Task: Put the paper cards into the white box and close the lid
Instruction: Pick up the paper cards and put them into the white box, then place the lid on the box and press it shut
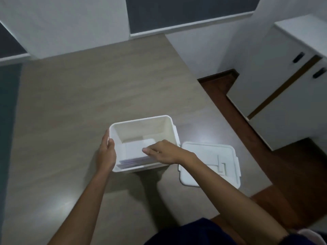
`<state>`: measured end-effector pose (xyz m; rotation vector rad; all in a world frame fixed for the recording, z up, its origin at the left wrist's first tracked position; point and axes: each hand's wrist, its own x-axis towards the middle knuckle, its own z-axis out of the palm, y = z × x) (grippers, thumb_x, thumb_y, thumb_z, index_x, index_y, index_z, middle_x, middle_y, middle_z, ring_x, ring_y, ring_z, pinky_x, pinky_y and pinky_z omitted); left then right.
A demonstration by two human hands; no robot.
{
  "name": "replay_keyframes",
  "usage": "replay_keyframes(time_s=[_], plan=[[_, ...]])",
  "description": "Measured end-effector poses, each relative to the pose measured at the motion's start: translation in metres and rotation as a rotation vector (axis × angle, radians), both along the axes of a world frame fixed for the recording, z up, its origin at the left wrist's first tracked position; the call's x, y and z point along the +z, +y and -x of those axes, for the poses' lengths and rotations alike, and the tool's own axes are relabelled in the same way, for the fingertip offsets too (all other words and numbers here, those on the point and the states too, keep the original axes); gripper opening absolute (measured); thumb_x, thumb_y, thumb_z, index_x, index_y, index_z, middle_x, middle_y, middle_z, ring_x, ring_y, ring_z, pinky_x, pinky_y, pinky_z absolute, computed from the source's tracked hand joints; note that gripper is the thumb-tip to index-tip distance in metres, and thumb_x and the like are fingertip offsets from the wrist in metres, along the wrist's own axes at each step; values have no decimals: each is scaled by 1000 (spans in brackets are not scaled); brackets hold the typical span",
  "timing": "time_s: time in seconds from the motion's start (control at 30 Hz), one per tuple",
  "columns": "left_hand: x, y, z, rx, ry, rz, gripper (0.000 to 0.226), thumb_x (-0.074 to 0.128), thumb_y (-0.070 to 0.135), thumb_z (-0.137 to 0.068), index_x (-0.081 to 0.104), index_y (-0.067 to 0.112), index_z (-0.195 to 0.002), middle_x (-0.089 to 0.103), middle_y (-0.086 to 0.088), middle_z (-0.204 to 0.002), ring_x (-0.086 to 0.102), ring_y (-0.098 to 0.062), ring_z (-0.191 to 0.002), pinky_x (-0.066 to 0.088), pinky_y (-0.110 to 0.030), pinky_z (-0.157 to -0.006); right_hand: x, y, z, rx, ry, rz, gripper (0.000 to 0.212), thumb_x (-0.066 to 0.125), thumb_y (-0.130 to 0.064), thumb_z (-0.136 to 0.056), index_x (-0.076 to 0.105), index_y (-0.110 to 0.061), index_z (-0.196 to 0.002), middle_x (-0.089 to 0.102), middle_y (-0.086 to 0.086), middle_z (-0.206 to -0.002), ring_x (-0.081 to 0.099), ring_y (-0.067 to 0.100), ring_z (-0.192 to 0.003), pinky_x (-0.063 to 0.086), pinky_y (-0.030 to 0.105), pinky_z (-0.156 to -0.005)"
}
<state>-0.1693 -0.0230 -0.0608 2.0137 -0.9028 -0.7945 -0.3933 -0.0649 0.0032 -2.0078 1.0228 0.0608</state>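
1. Near the 6 o'clock edge of the pale wood-grain worktop (106,96) stands the open white rectangular plastic box (141,121); the flat stack of white paper cards (136,152) lies inside it, low against the near wall.
2. Left hand (106,152) sits on the box's 9 o'clock side, fingers wrapped round the wall and thumb at the rim, steadying it.
3. Right hand (162,152) reaches in over the 3 o'clock rim, fingers (147,149) pressed together and curled down onto the cards. Whether they pinch a card or only push on the stack, I cannot tell; motion blur.
4. Step in hand, as I judge it: seating the cards in the box. No loose cards are visible on the worktop, so loading looks nearly done.
5. White moulded plastic lid (210,163) with side latches lies flat on the worktop at the box's 3 o'clock, just beside it, not yet fitted.
6. Next move calls for: right hand out of the box, across to the lid, lid squared over the rim and pressed down while the left hand holds the box.
7. Room: dim light; white walls with dark panels at 12 o'clock; white cupboard (276,82) with dark handles at 2 o'clock; red-brown wooden floor (230,96) beyond the worktop's right edge.
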Motion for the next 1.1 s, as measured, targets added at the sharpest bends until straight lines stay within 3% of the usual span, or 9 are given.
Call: replay_keyframes(time_s=[0.1, 0.23, 0.37, 0.5, 0.6, 0.73, 0.87, 1.0, 1.1], plan=[[13, -6, -1, 13, -201, -89, 49, 38, 40, -94, 42, 27, -141, 46, -13, -145, 43, -32, -131, 33, -44, -111, 3, -7, 28, -275, -238, 179, 35, 47, -40, -101, 71, -16, -94, 75, -1, -92, 64, 14, -83, 51, 31, -81], [44, -22, 44, -47, -459, 10, 56, 45, 42, -93, 42, 11, -139, 42, -23, -143, 36, -39, -133, 30, -49, -111, -12, -14, 94, -702, -334, 419, 22, 59, -29, -96, 72, -15, -106, 75, 0, -103, 67, 12, -88, 57, 31, -80], [64, -37, 126, -280, -458, 186, 55, 48, 37, -92, 44, 5, -137, 43, -18, -144, 36, -34, -134, 29, -42, -111, -72, -1, 175, -951, 62, 317, 47, 65, -43, -89, 59, -18, -129, 61, 10, -131, 52, 30, -123, 47, 41, -97], [65, -38, 209, -522, -422, 271, 57, 48, 34, -89, 44, 6, -139, 46, -14, -145, 39, -31, -133, 29, -35, -110, -125, 36, 237, -725, 531, 158, 82, 56, -65, -84, 30, -19, -148, 21, 15, -161, 14, 41, -147, 25, 56, -116], [51, -28, 256, -709, -396, 265, 55, 45, 35, -90, 45, 7, -138, 47, -10, -143, 40, -27, -133, 32, -37, -109, -138, 60, 256, -660, 600, 175, 89, 52, -64, -88, 14, -18, -153, 3, 17, -164, -2, 44, -149, 13, 59, -118], [1, -11, 290, -800, -384, 10, 51, 49, 34, -90, 46, 11, -136, 48, -11, -138, 41, -28, -129, 37, -39, -104, -139, 75, 276, -749, 642, 231, 94, 47, -69, -87, 13, -14, -154, 7, 18, -164, 1, 40, -150, 14, 54, -121], [-45, 2, 294, -676, -482, -366, 61, 53, 43, -82, 49, 4, -128, 46, -19, -129, 41, -36, -122, 38, -43, -101, -139, 92, 288, -973, 648, 236, 107, 46, -79, -80, 17, -5, -153, 29, 20, -157, 27, 36, -144, 27, 46, -116], [-57, 8, 308, -628, -502, -351, 62, 55, 48, -79, 57, 0, -118, 44, -16, -125, 41, -35, -118, 40, -43, -101, -141, 99, 291, -1052, 569, 272, 105, 55, -74, -79, 23, -3, -150, 42, 19, -148, 42, 34, -131, 37, 44, -109], [-48, 1, 316, -551, -353, -368, 64, 54, 48, -81, 54, 3, -126, 43, -16, -130, 43, -36, -120, 41, -45, -102, -142, 96, 293, -1146, 477, 261, 101, 58, -71, -79, 27, -5, -149, 46, 19, -144, 43, 34, -128, 38, 45, -108]])
